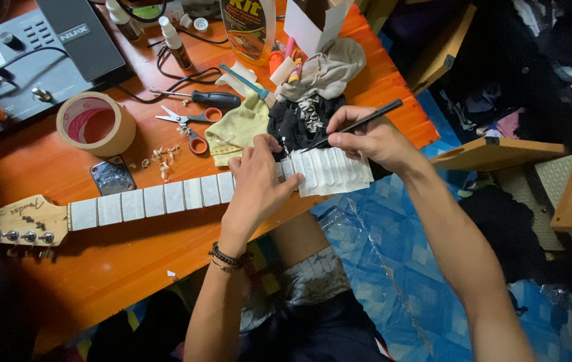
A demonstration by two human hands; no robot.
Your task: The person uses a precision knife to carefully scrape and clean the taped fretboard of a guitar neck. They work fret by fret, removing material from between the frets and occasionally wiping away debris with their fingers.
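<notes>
Orange wood of the counter [132, 248] fills the left of our view, its near edge running diagonally from lower left up to the right corner, where blue patterned floor [393, 255] opens beyond. We see bare counter in front of the neck; behind it the space is crowded: one tape roll [95, 124], one pair of scissors [189, 121], one screwdriver [202, 98], two small bottles, one yellow cloth [236, 127]. One guitar neck [145, 201] lies with its long axis left to right, headstock pointing left, its taped heel end near the counter's edge. Our left hand [256, 181] presses down flat on the neck, fingers spread, gripping nothing. Our right hand [366, 137] pinches a thin dark tool [360, 122], its tip aimed down-left at the frets.
</notes>
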